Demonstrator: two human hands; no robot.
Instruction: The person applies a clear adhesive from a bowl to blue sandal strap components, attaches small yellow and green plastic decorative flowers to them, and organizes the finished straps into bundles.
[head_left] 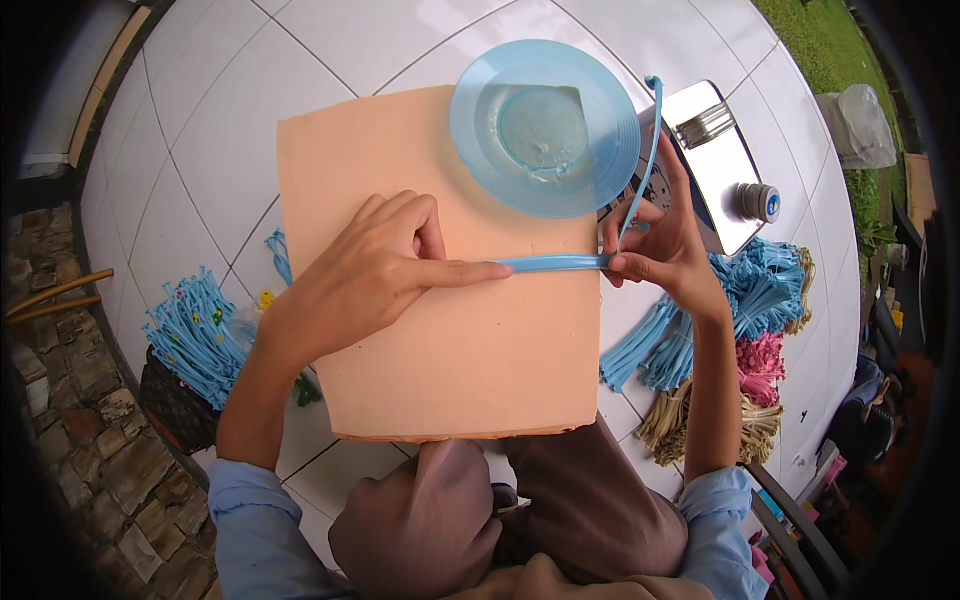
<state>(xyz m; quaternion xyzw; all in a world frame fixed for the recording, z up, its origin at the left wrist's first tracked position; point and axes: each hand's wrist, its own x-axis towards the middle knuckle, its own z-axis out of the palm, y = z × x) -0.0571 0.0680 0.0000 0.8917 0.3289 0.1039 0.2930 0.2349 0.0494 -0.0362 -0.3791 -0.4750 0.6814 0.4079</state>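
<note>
A shiny light-blue strip [558, 263] lies across the peach-coloured board [450, 350] in front of me. My left hand [375, 265] rests on the board, one digit stretched along it and pressing the strip's left end, the other fingers curled. At the board's right edge my right hand [665, 235] is closed, pinching the strip between thumb and fingers. From that pinch a thin length of strip rises to a small knotted end. A translucent blue plate [477, 75] sits over the board's far right corner, just beyond my right hand, with something pale in its middle.
Right of the plate stands a metal can [715, 155] with a handle and screw cap. Blue bundles [755, 290], a pink bundle [762, 365] and beige bundles [665, 425] lie at the right. More blue strips [195, 330] lie left on the white tiled floor [215, 130].
</note>
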